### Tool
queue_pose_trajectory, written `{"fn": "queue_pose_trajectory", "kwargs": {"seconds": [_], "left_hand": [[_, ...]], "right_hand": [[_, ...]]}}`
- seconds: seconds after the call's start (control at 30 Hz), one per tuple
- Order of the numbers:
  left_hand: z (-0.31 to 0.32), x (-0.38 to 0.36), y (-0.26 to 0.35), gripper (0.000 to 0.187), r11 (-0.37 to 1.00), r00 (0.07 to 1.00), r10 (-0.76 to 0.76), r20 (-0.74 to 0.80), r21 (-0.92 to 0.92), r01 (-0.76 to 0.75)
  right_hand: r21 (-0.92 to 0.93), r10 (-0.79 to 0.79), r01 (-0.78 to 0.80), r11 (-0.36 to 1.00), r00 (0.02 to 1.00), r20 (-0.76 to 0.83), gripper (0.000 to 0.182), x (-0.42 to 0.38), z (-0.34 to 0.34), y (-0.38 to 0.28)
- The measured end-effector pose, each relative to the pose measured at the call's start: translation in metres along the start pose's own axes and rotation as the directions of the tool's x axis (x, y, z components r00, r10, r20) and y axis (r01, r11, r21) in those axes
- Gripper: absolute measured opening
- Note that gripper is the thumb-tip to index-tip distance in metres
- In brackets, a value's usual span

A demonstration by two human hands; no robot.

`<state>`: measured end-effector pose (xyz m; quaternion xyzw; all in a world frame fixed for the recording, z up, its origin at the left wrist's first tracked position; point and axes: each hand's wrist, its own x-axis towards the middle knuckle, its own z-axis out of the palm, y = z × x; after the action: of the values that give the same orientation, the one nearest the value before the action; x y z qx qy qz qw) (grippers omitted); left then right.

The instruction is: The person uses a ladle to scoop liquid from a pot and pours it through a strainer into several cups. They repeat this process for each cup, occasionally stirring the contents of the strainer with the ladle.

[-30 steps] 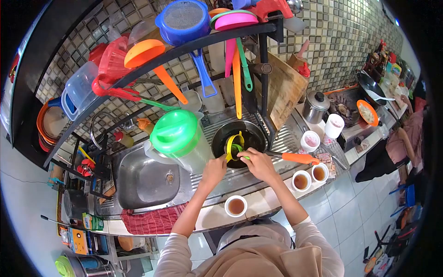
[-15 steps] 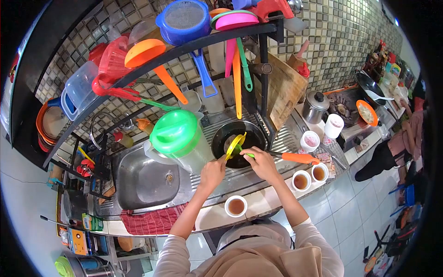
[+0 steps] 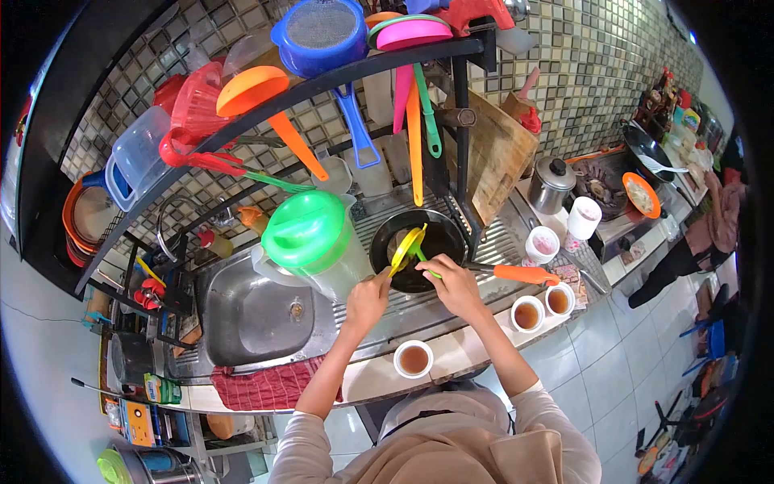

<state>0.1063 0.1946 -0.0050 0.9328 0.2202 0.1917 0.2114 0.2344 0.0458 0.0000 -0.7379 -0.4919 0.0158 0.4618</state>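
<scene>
My left hand [image 3: 369, 301] is closed around the handle of a yellow strainer [image 3: 410, 247], whose tilted head hangs over a black pan [image 3: 453, 228]. Dark liquid lies in the pan, and its orange handle [image 3: 524, 274] points right. In my right hand [image 3: 454, 285], closed too, is a green spoon-like utensil [image 3: 420, 256]; its head meets the strainer in this view and is partly hidden. A white cup of brown liquid [image 3: 414, 360] stands at the counter edge between my forearms. Two more such cups [image 3: 527, 315] are beyond my right wrist.
Left of the pan stands a pitcher with a green lid [image 3: 306, 231], beside the steel sink [image 3: 258, 310]. A black rack [image 3: 322, 89] with hanging ladles arches above. White cups [image 3: 542, 244] and a steel pot [image 3: 552, 184] are at right. Another person [image 3: 700, 242] stands far right.
The strainer and green utensil have shifted slightly in my hands over the pan, the strainer's head now more upright. The other person at far right has moved a little.
</scene>
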Motion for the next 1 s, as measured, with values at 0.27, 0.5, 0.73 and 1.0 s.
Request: {"fn": "queue_pose_trajectory", "kwargs": {"seconds": [0.27, 0.5, 0.73, 1.0], "left_hand": [[-0.002, 0.0, -0.012, 0.026, 0.994, 0.996, 0.057, -0.07, -0.09, -0.063], [-0.009, 0.001, -0.014, 0.026, 0.992, 0.992, 0.081, -0.095, -0.085, -0.089], [-0.008, 0.001, -0.011, 0.025, 0.991, 0.991, 0.132, -0.001, -0.02, -0.132], [-0.007, 0.01, -0.016, 0.025, 0.99, 0.99, 0.13, 0.059, -0.063, -0.126]], "right_hand": [[-0.007, -0.047, 0.047, 0.999, 0.999, 0.011, 0.015, -0.002, -0.01, -0.004], [0.034, -0.066, 0.065, 0.997, 0.998, 0.019, 0.017, -0.006, -0.011, -0.003], [0.034, -0.025, 0.023, 0.999, 0.998, 0.058, 0.018, -0.01, -0.012, 0.002], [0.06, 0.058, -0.064, 0.996, 0.994, 0.098, 0.017, -0.013, -0.012, 0.008]]}}
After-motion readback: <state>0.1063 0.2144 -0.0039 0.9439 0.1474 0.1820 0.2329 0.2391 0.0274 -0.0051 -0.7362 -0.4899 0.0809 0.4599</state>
